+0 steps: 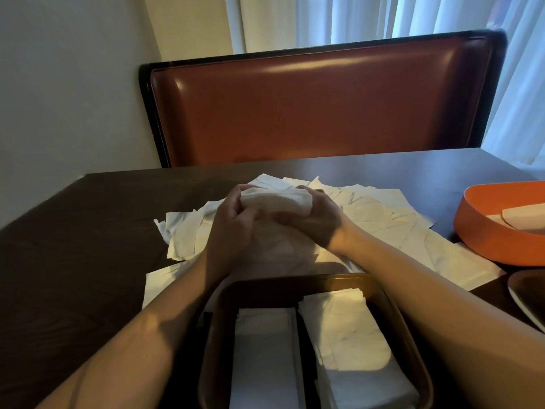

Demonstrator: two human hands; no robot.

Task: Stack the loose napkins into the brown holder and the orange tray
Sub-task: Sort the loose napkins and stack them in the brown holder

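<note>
My left hand [233, 219] and my right hand [315, 222] together grip a thick bundle of white napkins [275, 200] above the middle of the table. Loose white napkins [383, 214] lie scattered over the dark table beneath and around the hands. The brown holder [413, 343] stands at the near edge below my forearms, with two stacks of napkins side by side inside it. At the right stands the orange tray [483, 234], which holds a few white napkins.
The dark wooden table [73, 231] stretches to the left. A brown leather bench back [318, 107] rises behind the table, with curtains beyond it. The rim of a dark dish [528, 299] shows at the right edge.
</note>
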